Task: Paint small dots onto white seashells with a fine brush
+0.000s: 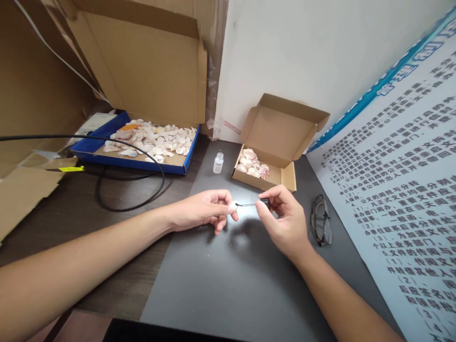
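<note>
Shell (233, 207): sitting pinched at the tips of the left hand's thumb and forefinger, above the dark mat (221, 285).
Left hand (199, 211): gripping the shell, other fingers curling under.
Right hand (281, 218): pinching a black-capped brush (261, 203), its tip touching the shell from 3 o'clock.
Bottle (218, 162): standing at 12 o'clock of the shell.
Small box (281, 178): holding more shells at 1 o'clock.

I see a small, pale, rounded shell (232, 206) held off the surface; a thin brush (249, 204) with a black cap lies level, tip touching the shell.
</note>
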Available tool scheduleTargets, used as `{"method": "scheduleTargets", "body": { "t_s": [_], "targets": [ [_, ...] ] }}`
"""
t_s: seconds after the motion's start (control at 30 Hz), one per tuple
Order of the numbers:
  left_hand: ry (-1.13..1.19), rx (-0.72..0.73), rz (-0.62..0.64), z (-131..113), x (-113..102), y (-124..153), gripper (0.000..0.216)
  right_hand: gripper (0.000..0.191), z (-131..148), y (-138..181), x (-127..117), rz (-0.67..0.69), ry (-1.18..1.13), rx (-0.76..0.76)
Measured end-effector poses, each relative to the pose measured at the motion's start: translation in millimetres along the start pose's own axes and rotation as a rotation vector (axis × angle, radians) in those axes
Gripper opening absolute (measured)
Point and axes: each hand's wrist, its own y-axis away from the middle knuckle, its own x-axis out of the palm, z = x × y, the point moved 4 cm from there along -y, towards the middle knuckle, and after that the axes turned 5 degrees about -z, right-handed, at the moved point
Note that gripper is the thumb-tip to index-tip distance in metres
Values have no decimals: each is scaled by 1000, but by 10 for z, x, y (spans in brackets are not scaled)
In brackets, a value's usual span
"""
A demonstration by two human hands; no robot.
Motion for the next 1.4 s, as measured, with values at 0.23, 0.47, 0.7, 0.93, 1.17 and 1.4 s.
{"method": "scheduleTargets", "body": {
  "t_s": [0.23,0.47,0.7,0.93,1.17,1.4],
  "targets": [
    [8,-3,7,6,-9,-5,34,7,19,2,-7,-19,-49,-36],
    [-4,5,0,0,-8,1,35,10,-14,6,-19,-37,21,12],
    [-2,0,-8,-11,2,9,36,8,18,21,21,14,-25,-9],
    [-3,9,4,-4,-8,1,33,8,13,21,0,-16,-33,-28],
    [-8,9,7,-5,-3,7,31,11,21,26,-8,-28,11,-19],
    [4,8,12,-5,-5,2,32,10,32,27,4,-3,27,-56]
  ]
}}
